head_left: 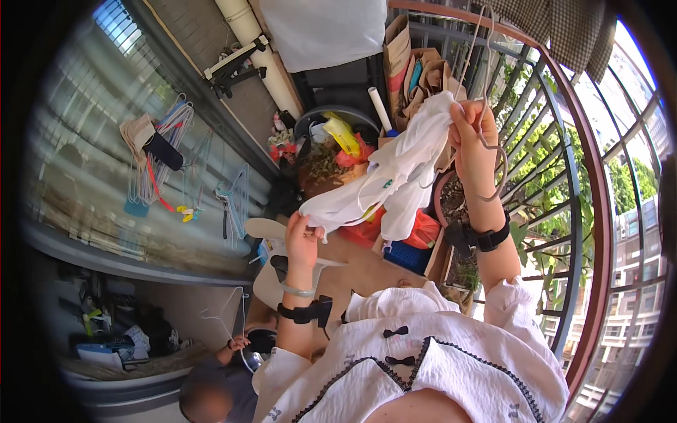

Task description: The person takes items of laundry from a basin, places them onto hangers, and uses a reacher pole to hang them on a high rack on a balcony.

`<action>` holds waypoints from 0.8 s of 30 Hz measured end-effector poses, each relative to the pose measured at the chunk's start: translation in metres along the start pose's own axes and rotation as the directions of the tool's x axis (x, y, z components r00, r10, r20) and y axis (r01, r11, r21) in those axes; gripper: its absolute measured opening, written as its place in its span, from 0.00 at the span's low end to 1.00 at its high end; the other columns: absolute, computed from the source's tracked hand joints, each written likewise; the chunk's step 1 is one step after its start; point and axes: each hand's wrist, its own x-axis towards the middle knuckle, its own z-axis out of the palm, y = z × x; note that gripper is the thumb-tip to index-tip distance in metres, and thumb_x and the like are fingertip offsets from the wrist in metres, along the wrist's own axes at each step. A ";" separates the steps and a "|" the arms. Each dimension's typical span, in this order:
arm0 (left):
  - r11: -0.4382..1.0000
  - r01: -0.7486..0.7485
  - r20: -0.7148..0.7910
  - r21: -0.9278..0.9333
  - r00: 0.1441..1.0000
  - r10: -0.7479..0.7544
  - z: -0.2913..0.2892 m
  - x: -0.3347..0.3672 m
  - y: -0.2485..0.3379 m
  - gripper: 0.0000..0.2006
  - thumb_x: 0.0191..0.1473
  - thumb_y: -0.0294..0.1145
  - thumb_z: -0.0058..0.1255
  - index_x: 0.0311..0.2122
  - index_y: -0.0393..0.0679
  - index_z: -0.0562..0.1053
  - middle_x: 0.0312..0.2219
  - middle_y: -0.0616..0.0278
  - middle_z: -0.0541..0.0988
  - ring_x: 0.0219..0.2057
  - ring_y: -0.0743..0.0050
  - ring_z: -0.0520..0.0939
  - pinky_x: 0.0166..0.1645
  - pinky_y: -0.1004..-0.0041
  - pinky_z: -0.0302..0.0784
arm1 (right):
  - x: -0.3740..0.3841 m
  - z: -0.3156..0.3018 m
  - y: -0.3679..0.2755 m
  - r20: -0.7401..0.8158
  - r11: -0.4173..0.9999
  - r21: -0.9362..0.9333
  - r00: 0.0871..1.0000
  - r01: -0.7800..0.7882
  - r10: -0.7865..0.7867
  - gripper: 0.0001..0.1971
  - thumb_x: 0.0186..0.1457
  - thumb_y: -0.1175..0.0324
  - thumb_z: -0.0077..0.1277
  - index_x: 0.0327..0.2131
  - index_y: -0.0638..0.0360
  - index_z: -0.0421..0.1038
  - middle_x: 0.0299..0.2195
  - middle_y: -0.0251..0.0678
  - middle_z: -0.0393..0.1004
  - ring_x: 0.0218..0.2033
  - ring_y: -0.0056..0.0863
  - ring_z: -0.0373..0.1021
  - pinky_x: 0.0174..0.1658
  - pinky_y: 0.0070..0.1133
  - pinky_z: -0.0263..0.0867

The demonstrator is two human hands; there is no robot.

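Creased white cloth [403, 161] with small green mark [387, 183], held between hands [302, 241] [474, 132]

Wht blouse [458, 321], 2 blk bows [400, 361]

Bright daylight from right, curved edges

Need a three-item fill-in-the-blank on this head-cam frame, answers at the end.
1. The bare left hand and bare right hand hold a thin ____ cloth garment between them.
2. A pale, rounded bangle circles the person's ____ wrist.
3. The curved, brown top rail runs along the person's ____ side.
Answers: white; left; right.
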 end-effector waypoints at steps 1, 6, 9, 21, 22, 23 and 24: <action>0.988 0.101 0.062 -0.119 0.994 -0.094 0.005 -0.004 0.019 0.04 0.56 0.31 0.43 0.32 0.44 0.68 0.21 0.68 0.71 0.17 0.83 0.66 0.22 0.81 0.57 | 0.001 -0.016 0.006 0.008 0.998 -0.060 1.000 -0.004 0.004 0.11 0.55 0.76 0.47 0.23 0.52 0.57 0.19 0.20 0.58 0.16 0.07 0.49 0.19 0.11 0.43; 0.912 -0.147 -0.006 0.383 0.987 0.162 0.051 -0.014 0.079 0.06 0.54 0.29 0.47 0.35 0.40 0.72 0.23 0.70 0.74 0.19 0.88 0.68 0.19 0.84 0.55 | -0.016 -0.097 0.052 -0.010 0.911 -0.405 0.996 -0.082 0.086 0.06 0.56 0.76 0.44 0.26 0.55 0.61 0.20 0.21 0.58 0.20 0.09 0.52 0.24 0.11 0.49; 0.757 -0.315 0.108 0.573 0.944 0.311 0.085 -0.023 0.096 0.06 0.54 0.28 0.49 0.35 0.38 0.73 0.24 0.70 0.75 0.20 0.90 0.68 0.20 0.85 0.57 | -0.047 -0.139 0.093 -0.030 0.820 -0.570 0.998 -0.057 0.048 0.02 0.56 0.76 0.44 0.29 0.60 0.63 0.24 0.23 0.61 0.27 0.12 0.56 0.32 0.11 0.55; 0.496 -0.282 0.181 0.822 0.953 0.241 0.114 -0.013 0.080 0.09 0.54 0.30 0.51 0.35 0.33 0.74 0.24 0.72 0.73 0.23 0.92 0.67 0.26 0.87 0.60 | -0.118 -0.178 0.135 -0.065 0.747 -0.601 0.949 -0.284 0.308 0.06 0.53 0.73 0.43 0.33 0.65 0.67 0.21 0.37 0.64 0.26 0.22 0.62 0.33 0.21 0.61; 0.463 -0.264 0.166 0.846 0.956 0.241 0.112 -0.017 0.087 0.10 0.54 0.30 0.52 0.35 0.33 0.74 0.24 0.72 0.74 0.23 0.92 0.67 0.26 0.87 0.60 | -0.112 -0.168 0.126 0.027 0.772 -0.611 0.970 -0.174 0.240 0.12 0.59 0.64 0.42 0.33 0.65 0.69 0.17 0.33 0.61 0.21 0.19 0.59 0.28 0.18 0.59; 0.440 -0.231 0.132 0.868 0.960 0.245 0.111 -0.022 0.093 0.10 0.53 0.30 0.52 0.35 0.33 0.74 0.24 0.72 0.74 0.23 0.92 0.67 0.26 0.86 0.60 | -0.107 -0.161 0.114 0.042 0.803 -0.522 0.932 -0.287 0.360 0.14 0.60 0.62 0.39 0.33 0.65 0.69 0.16 0.31 0.60 0.19 0.18 0.57 0.26 0.16 0.56; 0.395 -0.248 0.151 0.885 0.954 0.261 0.111 -0.031 0.098 0.09 0.52 0.29 0.53 0.35 0.33 0.74 0.24 0.72 0.74 0.24 0.92 0.67 0.27 0.87 0.61 | -0.099 -0.155 0.102 0.105 0.833 -0.408 0.887 -0.374 0.450 0.17 0.61 0.60 0.37 0.32 0.65 0.69 0.15 0.29 0.58 0.18 0.16 0.55 0.25 0.15 0.54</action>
